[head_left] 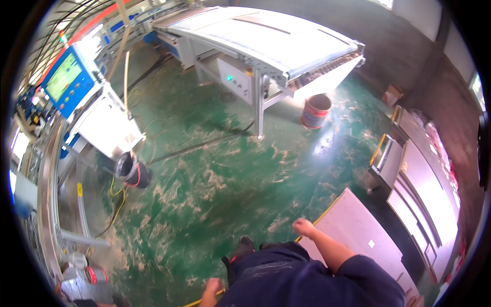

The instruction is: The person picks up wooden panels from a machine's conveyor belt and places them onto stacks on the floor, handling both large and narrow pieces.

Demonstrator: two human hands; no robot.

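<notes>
The right hand (pixel 303 226), loosely curled, is just beside a pale panel (pixel 358 230) lying at four o'clock in the head view, long axis running eleven to five. Whether the left hand (pixel 214 285), toward half past six, grips anything cannot be told.

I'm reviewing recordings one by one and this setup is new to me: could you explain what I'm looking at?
There is no robot: a fisheye camera on a person's head looks down, hence the curved edges. At the bottom is their dark shirt, with the left hand and right hand. I see nothing clearly held. The right appears beside a pale panel; contact is unclear. Pale streaks mark the green floor. Ahead stand a conveyor table and bucket; a control screen is at left.
</notes>
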